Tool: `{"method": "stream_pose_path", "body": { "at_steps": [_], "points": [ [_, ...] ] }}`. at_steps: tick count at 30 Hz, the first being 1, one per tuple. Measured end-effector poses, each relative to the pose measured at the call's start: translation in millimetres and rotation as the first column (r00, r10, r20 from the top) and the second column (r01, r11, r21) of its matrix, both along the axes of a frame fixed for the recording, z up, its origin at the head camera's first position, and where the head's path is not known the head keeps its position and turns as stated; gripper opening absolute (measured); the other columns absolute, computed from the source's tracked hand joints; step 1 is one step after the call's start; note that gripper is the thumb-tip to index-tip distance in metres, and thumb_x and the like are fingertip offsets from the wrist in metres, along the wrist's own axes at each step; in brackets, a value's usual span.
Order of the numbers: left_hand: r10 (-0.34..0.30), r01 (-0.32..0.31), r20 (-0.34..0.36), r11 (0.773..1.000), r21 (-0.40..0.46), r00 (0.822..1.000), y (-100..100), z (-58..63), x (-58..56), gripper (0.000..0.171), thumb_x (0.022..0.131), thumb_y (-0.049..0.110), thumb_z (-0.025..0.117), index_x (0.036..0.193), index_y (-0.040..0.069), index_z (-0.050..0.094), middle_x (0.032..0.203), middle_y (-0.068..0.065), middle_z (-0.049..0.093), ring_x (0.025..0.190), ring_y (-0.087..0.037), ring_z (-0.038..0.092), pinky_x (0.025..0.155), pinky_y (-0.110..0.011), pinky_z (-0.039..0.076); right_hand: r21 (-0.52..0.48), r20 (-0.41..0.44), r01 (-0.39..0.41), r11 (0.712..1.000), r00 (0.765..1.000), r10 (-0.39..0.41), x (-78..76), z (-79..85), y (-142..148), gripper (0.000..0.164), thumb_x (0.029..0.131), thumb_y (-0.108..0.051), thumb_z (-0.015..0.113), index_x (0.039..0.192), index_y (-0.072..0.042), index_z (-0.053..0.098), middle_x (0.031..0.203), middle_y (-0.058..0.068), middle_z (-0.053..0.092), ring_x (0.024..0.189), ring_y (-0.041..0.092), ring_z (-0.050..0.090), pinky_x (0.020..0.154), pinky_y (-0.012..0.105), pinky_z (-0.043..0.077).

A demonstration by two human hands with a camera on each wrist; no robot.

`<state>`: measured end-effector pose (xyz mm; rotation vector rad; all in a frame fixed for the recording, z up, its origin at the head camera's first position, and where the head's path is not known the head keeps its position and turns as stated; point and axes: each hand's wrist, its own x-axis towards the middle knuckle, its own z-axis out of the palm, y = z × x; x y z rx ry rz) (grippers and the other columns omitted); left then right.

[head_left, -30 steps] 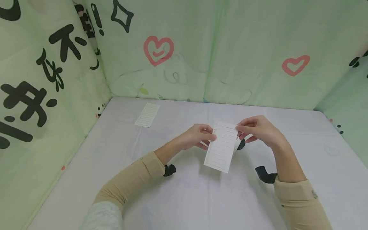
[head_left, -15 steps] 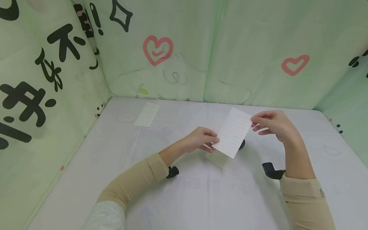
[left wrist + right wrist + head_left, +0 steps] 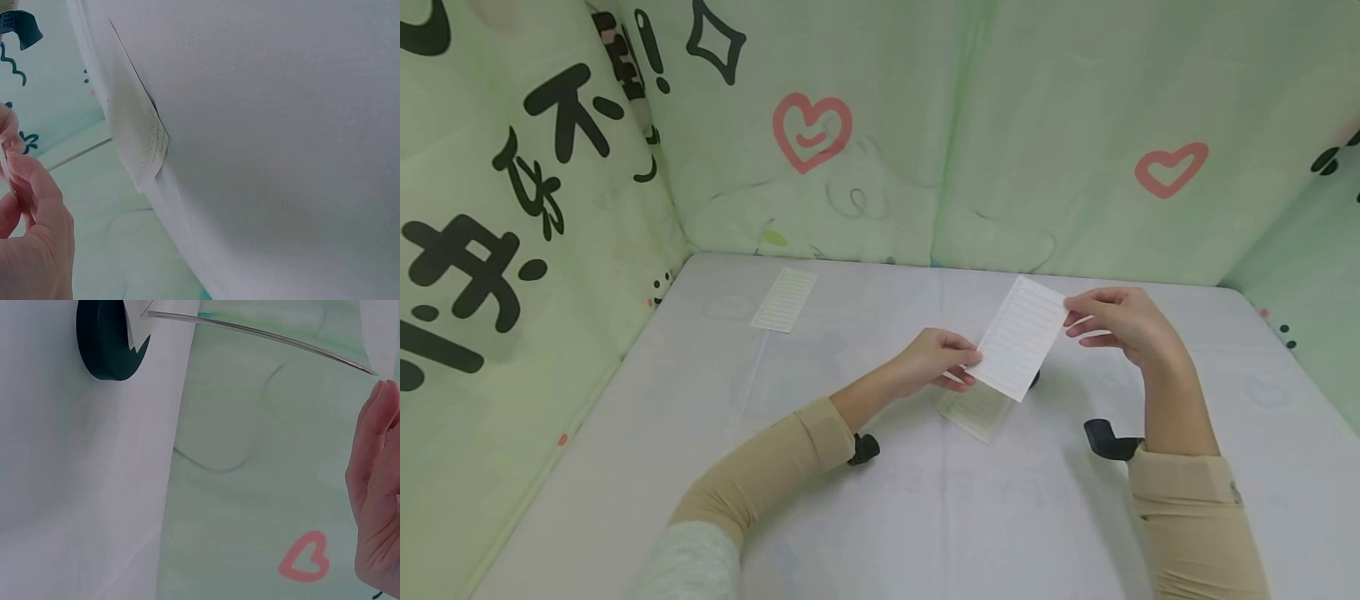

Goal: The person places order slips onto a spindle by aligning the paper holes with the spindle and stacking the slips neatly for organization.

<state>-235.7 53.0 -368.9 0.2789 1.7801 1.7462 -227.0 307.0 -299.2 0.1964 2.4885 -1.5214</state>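
Note:
A white lined paper card [image 3: 1021,337] is held tilted above the table between both hands. My left hand [image 3: 936,362] pinches its lower left edge between thumb and fingers. At its upper right corner, the thumb and fingertips of my right hand [image 3: 1123,325] pinch it, the other fingers loosely bent. Beneath the held card a second, yellowish lined card [image 3: 976,410] lies on the table, partly covered in the head view; the left wrist view shows this card [image 3: 136,119] beside my left hand [image 3: 37,219]. In the right wrist view the held card is seen nearly edge-on.
Another lined card [image 3: 784,300] lies at the back left of the white-covered table [image 3: 880,517]. A black round object [image 3: 100,344] stands behind the held card, mostly hidden in the head view. Green printed curtains [image 3: 1037,100] border the table at the back and sides.
Both hands have moved right, the right one also slightly up. The held card has moved up and right and turned clockwise, uncovering part of the card on the table.

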Motion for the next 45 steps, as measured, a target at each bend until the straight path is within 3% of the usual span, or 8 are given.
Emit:
{"method": "stream_pose_path", "body": {
  "at_steps": [5, 9, 12, 37, 45],
  "points": [
    [0.017, -0.017, 0.004, 1.0, -0.022, 1.0, 4, 0.3, 0.2, 0.016, 0.087, 0.007, 0.06, 0.1, -0.003, 0.061, 0.079, -0.008, 0.064, 0.062, -0.015, 0.061, 0.062, -0.029, 0.055, -0.041, 0.017, 0.011, 0.999, 1.0, -0.01, -3.4, -5.3, 2, 0.033, 0.089, -0.03, 0.059, 0.106, -0.002, 0.054, 0.076, -0.007, 0.062, 0.068, 0.007, 0.063, 0.064, 0.022, 0.053],
    [0.024, -0.024, -0.002, 0.999, -0.045, 1.0, 5, -0.8, -0.2, 0.016, 0.087, 0.008, 0.061, 0.099, -0.002, 0.061, 0.079, -0.008, 0.063, 0.062, -0.016, 0.061, 0.062, -0.029, 0.055, -0.113, 0.027, 0.023, 0.993, 0.999, -0.02, -3.6, -7.0, 4, 0.011, 0.089, -0.026, 0.06, 0.088, -0.016, 0.062, 0.073, -0.008, 0.063, 0.067, 0.008, 0.063, 0.063, 0.022, 0.053],
    [0.026, -0.026, 0.001, 0.998, -0.056, 1.0, 5, -1.6, -0.3, 0.015, 0.088, 0.008, 0.06, 0.099, -0.002, 0.061, 0.078, -0.008, 0.063, 0.062, -0.015, 0.061, 0.062, -0.028, 0.055, -0.147, 0.031, 0.022, 0.989, 0.999, -0.017, -3.0, -6.3, 4, 0.012, 0.089, -0.024, 0.06, 0.077, -0.024, 0.064, 0.072, -0.008, 0.063, 0.067, 0.007, 0.063, 0.063, 0.021, 0.052],
    [0.031, -0.029, 0.021, 0.997, -0.07, 0.999, 7, -9.7, -3.6, 0.016, 0.088, 0.008, 0.06, 0.099, -0.003, 0.061, 0.077, -0.007, 0.062, 0.061, -0.014, 0.06, 0.06, -0.027, 0.055, -0.21, 0.058, 0.022, 0.977, 0.998, -0.01, -7.0, -8.6, 3, 0.014, 0.088, -0.022, 0.061, 0.075, -0.024, 0.066, 0.071, -0.007, 0.063, 0.066, 0.006, 0.063, 0.061, 0.019, 0.051],
    [0.05, -0.047, 0.032, 0.995, -0.088, 0.998, 10, -11.7, -5.0, 0.014, 0.088, 0.007, 0.06, 0.097, -0.003, 0.061, 0.075, -0.007, 0.062, 0.058, -0.013, 0.059, 0.057, -0.025, 0.054, -0.259, 0.055, -0.012, 0.966, 0.998, 0.027, -9.1, -10.4, 4, 0.019, 0.089, -0.019, 0.059, 0.074, -0.024, 0.068, 0.073, -0.008, 0.063, 0.066, 0.006, 0.063, 0.06, 0.018, 0.05]
  ]
}}
